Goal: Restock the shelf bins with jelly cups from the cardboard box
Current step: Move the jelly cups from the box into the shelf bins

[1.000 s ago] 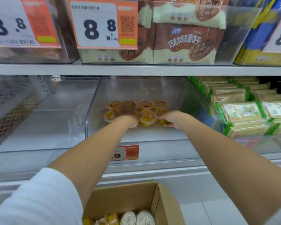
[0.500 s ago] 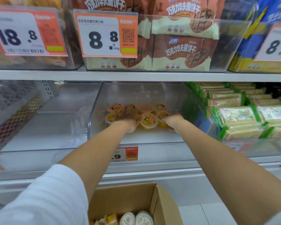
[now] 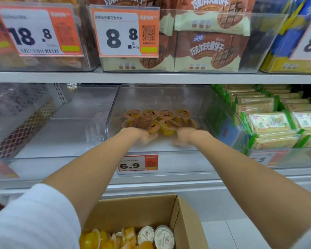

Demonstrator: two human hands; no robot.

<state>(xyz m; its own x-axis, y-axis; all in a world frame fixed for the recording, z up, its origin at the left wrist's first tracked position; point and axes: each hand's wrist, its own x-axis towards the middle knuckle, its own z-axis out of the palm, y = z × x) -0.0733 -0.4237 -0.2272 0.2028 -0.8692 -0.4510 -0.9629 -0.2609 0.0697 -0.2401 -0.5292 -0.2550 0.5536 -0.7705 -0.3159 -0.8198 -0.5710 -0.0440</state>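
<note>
Orange jelly cups [image 3: 166, 114] touched by left hand [image 3: 144, 136] and right hand [image 3: 183, 137]; each grip flat, holding nothing.

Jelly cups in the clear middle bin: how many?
7 orange-lidded plastic jelly cups show: four in the back row, three in front by the left hand and right hand, which may hide more.

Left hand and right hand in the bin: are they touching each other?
Apart. The head view shows a yellow jelly cup and bare bin floor in the gap between the left hand and the right hand.
</note>
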